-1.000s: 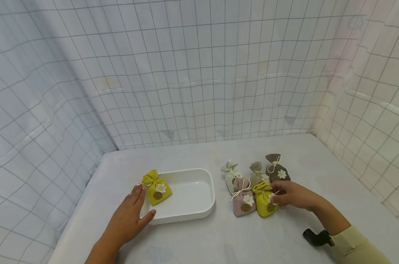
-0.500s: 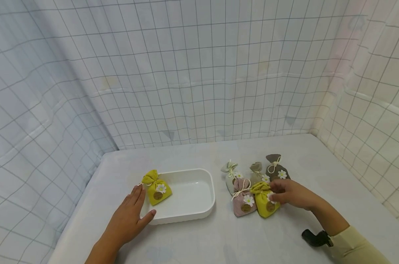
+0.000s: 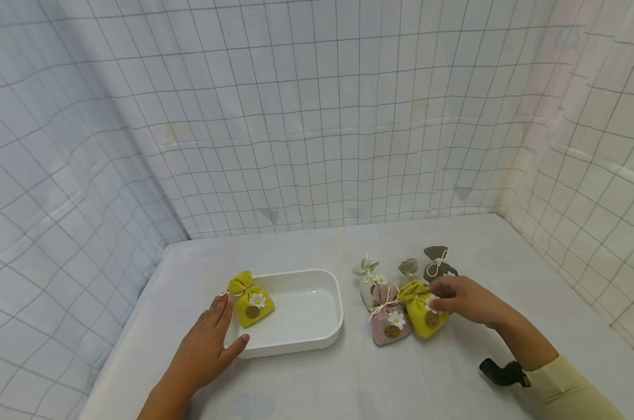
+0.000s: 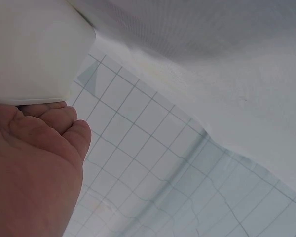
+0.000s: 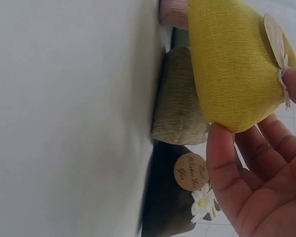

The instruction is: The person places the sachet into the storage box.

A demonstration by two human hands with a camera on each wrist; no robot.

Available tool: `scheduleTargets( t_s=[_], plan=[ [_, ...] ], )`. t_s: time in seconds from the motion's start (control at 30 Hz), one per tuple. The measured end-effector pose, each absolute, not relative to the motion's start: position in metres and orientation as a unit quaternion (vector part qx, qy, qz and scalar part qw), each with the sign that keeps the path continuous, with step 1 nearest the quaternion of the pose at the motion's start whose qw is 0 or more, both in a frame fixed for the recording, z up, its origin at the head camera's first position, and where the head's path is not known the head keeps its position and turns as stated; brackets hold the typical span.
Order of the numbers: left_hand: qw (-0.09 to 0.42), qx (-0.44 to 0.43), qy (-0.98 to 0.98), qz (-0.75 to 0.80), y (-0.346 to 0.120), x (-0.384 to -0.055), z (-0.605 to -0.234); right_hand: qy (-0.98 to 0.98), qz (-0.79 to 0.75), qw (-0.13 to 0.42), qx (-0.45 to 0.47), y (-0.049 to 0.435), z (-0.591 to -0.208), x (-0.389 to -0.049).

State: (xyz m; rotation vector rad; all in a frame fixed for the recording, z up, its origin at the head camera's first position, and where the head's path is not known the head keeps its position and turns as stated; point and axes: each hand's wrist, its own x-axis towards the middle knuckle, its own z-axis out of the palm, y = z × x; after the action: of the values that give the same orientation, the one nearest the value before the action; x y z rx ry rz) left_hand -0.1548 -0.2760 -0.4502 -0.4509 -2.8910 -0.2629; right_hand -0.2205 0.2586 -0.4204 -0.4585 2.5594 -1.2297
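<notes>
My right hand [image 3: 466, 298] pinches a yellow drawstring pouch [image 3: 423, 319] by its right side, thumb at the white flower. In the right wrist view the yellow pouch [image 5: 237, 64] hangs off the table, tilted, with fingertips under its edge. Left of it lies a pink pouch [image 3: 386, 329]. Behind are a pale grey pouch [image 3: 365, 289], a beige pouch [image 3: 408, 268], partly hidden, and a dark brown pouch [image 3: 436, 268]. My left hand [image 3: 201, 344] lies with straight fingers along the left end of a white tray [image 3: 317, 344]. Inside the tray sits another yellow pouch [image 3: 245, 291].
The white cloth-covered table [image 3: 369, 379] is enclosed by grid-patterned curtains [image 3: 322, 128] at the back and both sides. A black object [image 3: 503, 372] is at the right wrist, by the sleeve [image 3: 568, 391]. The dark pouch carries a round tag [image 5: 191, 172] and a flower [image 5: 202, 203].
The right hand has lifted the yellow pouch slightly up and to the right, tilting it over the dark and beige pouches. The left hand and tray stay in place.
</notes>
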Motion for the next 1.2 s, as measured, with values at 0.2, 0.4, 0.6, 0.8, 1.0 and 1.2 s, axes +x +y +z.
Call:
scheduleTargets(
  t_s=[0.2,0.4,0.6,0.8,1.0,1.2],
  plan=[
    [0.101,-0.151,-0.979,-0.087,-0.276,-0.155,-0.450,0.884,-0.425,0.112,-0.161,0.256,-0.411,-0.222],
    [0.103,-0.150,-0.979,-0.087,-0.276,-0.155,-0.451,0.884,-0.426,0.103,-0.162,0.251,-0.404,-0.226],
    [0.100,-0.148,-0.980,-0.089,-0.275,-0.155,-0.449,0.886,-0.423,0.087,-0.170,0.246,-0.397,-0.229],
    [0.101,-0.149,-0.979,-0.092,-0.273,-0.154,-0.449,0.888,-0.422,0.087,-0.162,0.238,-0.390,-0.231],
    [0.104,-0.151,-0.979,-0.091,-0.274,-0.153,-0.450,0.891,-0.418,0.077,-0.158,0.228,-0.386,-0.234],
    [0.102,-0.150,-0.979,-0.088,-0.275,-0.154,-0.450,0.899,-0.402,0.068,-0.160,0.219,-0.384,-0.238]
  ],
)
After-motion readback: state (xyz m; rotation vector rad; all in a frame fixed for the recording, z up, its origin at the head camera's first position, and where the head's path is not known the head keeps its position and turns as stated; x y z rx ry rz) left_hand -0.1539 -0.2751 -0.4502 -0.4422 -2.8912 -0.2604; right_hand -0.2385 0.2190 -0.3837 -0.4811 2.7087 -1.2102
